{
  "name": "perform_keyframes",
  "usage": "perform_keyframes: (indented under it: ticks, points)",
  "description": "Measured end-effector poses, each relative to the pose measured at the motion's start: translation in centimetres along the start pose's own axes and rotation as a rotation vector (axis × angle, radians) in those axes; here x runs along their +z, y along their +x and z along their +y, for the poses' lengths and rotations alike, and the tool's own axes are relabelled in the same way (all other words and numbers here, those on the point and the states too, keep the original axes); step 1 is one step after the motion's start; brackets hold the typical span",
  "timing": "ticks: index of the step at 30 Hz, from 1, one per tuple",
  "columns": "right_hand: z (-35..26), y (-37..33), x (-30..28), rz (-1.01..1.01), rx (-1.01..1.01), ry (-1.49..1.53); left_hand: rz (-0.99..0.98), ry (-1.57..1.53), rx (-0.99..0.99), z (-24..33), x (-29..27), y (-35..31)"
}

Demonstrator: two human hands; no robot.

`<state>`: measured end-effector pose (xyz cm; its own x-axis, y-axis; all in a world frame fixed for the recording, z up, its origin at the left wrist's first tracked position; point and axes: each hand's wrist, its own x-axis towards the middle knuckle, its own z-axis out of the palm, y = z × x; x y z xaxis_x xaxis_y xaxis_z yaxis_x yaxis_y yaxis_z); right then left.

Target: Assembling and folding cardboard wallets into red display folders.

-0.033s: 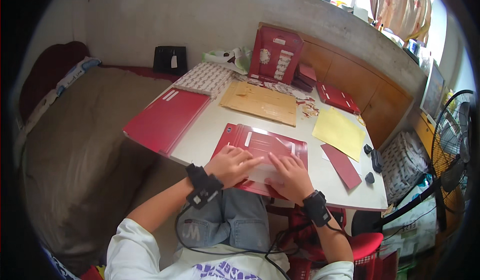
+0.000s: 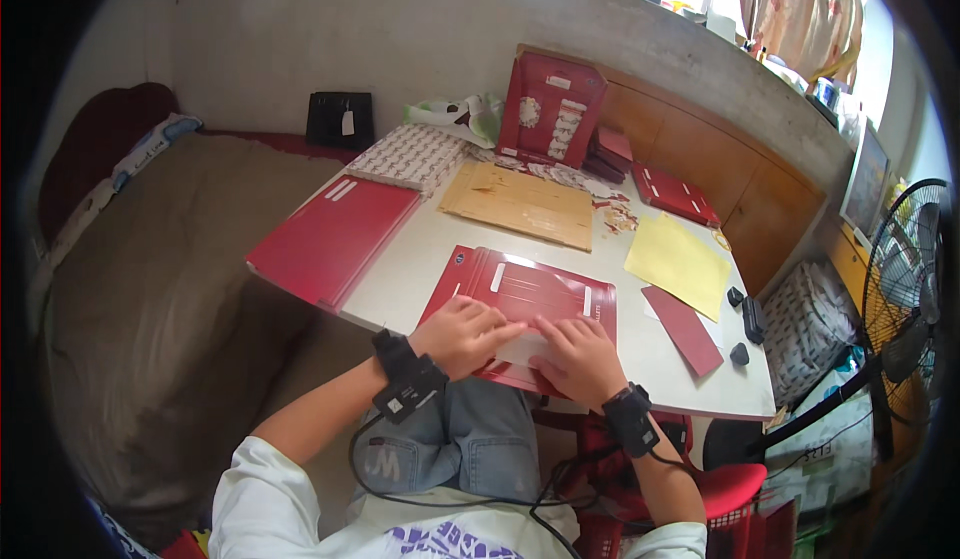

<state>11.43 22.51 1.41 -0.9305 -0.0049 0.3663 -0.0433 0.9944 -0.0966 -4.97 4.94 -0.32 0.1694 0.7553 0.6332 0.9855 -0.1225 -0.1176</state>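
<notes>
Between my two hands is a piece of thin card [image 2: 519, 350], its pale face showing and a reddish edge at the fingertips. My left hand [image 2: 467, 337] is closed on its left side, thumb stretched toward the right hand. Opposite it, my right hand [image 2: 577, 356] pinches the right side with thumb and fingers. Under both hands a flat dark-red printed cardboard sheet [image 2: 520, 284] with white slots lies at the table's front edge. My fingers partly hide the small card and the lower part of the sheet.
On the white table [image 2: 385, 284] lie a large red board [image 2: 335, 239], a patterned stack [image 2: 410, 157], a brown cardboard piece [image 2: 520, 204], yellow paper [image 2: 680, 264] and a narrow red card [image 2: 683, 331]. A red box [image 2: 553, 109] stands behind. Right of the table is a black fan [image 2: 905, 299].
The small card's red part, which stuck up past my fingertips, has come down and mostly gone from sight. Both hands have shifted only slightly and still hold the card.
</notes>
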Motion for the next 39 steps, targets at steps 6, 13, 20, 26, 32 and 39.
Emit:
perform_keyframes:
  ticks: [6, 13, 20, 26, 32, 39]
  points:
    - [-1.5, -2.2, 0.7, 0.146, -0.102, -0.078, -0.101, -0.239, 0.073, 0.5, -0.7, -1.5]
    - [0.2, -3.2, -1.9, -0.003, -0.178, 0.108, -0.209, -0.156, 0.009, -2.5, -2.2, -1.3]
    - [2.3, -2.1, -2.7, -0.099, -0.228, 0.134, -0.399, 0.091, 0.029, -4.6, -2.3, -2.4]
    - [2.0, -0.2, -1.3, -0.067, -0.026, -0.163, -0.361, -0.242, 0.149, -2.1, -1.8, -1.0]
    - [3.4, 1.7, 0.2, -0.235, 0.02, -0.052, -0.404, -0.243, 0.098, -1.1, 0.4, 0.3]
    - [4.2, 0.1, -0.2, -0.087, -0.1, 0.072, -0.329, -0.194, 0.036, -0.5, 0.8, 1.6]
